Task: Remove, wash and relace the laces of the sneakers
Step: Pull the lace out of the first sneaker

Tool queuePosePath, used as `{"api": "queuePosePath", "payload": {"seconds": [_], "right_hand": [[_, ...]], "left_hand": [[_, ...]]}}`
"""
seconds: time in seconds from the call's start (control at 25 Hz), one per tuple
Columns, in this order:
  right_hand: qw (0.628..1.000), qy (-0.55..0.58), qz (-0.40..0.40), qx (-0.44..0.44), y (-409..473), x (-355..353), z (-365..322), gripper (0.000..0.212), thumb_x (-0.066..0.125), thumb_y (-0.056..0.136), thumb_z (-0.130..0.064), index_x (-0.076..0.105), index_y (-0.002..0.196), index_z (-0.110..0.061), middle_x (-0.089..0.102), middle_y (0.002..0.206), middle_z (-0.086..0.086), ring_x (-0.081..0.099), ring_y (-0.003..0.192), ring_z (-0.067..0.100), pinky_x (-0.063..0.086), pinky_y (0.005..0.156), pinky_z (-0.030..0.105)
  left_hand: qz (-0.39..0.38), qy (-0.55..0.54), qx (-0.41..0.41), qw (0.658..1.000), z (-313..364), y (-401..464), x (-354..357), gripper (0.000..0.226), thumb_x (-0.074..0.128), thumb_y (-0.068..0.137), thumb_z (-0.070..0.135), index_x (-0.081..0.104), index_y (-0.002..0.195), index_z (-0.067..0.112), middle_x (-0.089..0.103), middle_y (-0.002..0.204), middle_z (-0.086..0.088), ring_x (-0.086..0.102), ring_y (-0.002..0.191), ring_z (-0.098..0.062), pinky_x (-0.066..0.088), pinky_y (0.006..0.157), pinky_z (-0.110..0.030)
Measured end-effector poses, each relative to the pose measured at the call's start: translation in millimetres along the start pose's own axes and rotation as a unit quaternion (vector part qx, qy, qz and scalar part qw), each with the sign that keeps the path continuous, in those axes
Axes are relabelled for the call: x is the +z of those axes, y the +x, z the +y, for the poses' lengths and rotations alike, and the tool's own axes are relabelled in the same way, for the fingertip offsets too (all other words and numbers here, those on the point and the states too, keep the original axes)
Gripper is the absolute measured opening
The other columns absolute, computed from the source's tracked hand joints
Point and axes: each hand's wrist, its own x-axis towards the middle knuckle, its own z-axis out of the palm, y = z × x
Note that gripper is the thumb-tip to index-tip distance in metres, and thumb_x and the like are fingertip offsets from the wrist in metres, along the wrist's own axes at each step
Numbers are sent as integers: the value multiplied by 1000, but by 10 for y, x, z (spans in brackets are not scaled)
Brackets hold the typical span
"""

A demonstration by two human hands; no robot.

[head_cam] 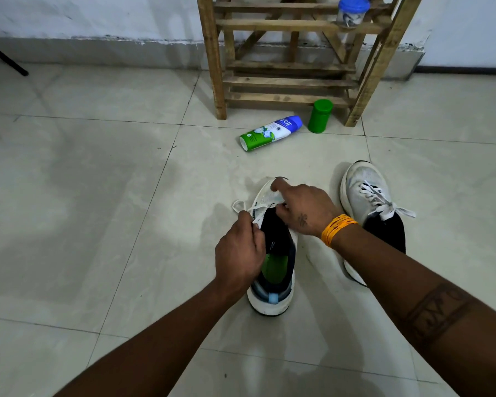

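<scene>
The left hand (239,250) is pinching the limp, light lace (241,206) beside the near shoe (272,282), best taken near an eyelet, while the right hand (304,209) is pinching near the tongue

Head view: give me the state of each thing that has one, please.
White knit sneaker with green insole: upright, lace partly out.
White lace: loose end pinched by left hand.
Right hand: fingers at the eyelets.
Second white knit sneaker: laced, tied.
White-and-blue spray bottle: lying down.
Green plastic jar: upright, closed.
</scene>
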Motion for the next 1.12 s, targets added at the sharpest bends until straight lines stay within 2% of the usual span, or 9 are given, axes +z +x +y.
{"api": "queuePosePath", "payload": {"seconds": [0.12,0.28,0.44,0.52,0.6,0.76,0.84,1.04,1.12], "right_hand": [[997,-74,-13,-36,23,49,-55,20,49,95,-23,50,111,-12,70,95,16,67,86,42,42,62,42],[985,-49,87,139,152,-133,376,20,52,96,-23,55,108,-7,71,94,20,67,87,46,42,63,41],[1000,24,-20,-1,87,-185,183,27,65,91,-44,66,109,-24,72,104,10,65,100,36,47,73,39],[997,-30,-59,-33,68,-17,-16,24,61,93,-36,63,111,-21,70,107,10,65,102,36,42,70,39],[996,-78,-26,-43,89,60,-84,18,54,94,-26,57,108,-15,69,102,13,66,95,40,37,65,39],[987,-58,61,134,154,-92,253,23,51,96,-26,55,106,-6,69,99,19,66,91,45,33,64,38],[977,-70,54,192,150,-178,399,24,54,93,-21,56,109,-4,70,103,21,67,94,45,36,66,38],[989,-117,-19,-90,-9,-6,-6,38,51,94,-25,46,130,-13,68,109,11,68,91,41,31,63,39],[984,-148,-31,-96,-15,32,-19,33,51,93,-21,48,124,-11,68,108,11,68,91,41,32,62,40]], "left_hand": [[15,1,15,1000,-23,-9,19,14,38,97,29,36,87,19,43,65,3,39,54,-23,27,53,-31],[18,-6,-3,1000,-56,-16,14,15,40,98,29,38,87,18,47,62,-1,44,53,-26,29,52,-32],[23,-14,4,1000,-56,-20,48,14,42,97,27,40,87,18,46,62,0,43,53,-25,30,53,-31],[26,-17,4,1000,-62,-13,69,13,43,97,26,43,88,16,46,63,0,44,53,-25,31,53,-32],[34,-16,0,999,-56,-17,77,13,44,97,25,42,88,15,45,63,1,43,53,-26,30,52,-31],[22,1,2,1000,-56,-17,58,15,40,100,26,34,88,19,44,64,0,42,51,-24,29,52,-31],[8,10,0,1000,-41,-10,51,17,45,100,21,33,88,19,44,66,0,42,53,-24,30,53,-31],[11,24,28,999,-13,-1,29,17,36,97,29,43,90,16,40,70,5,41,53,-23,27,52,-29],[21,29,29,999,-14,6,37,17,35,97,30,41,88,16,40,69,5,38,52,-22,26,52,-29]]}}
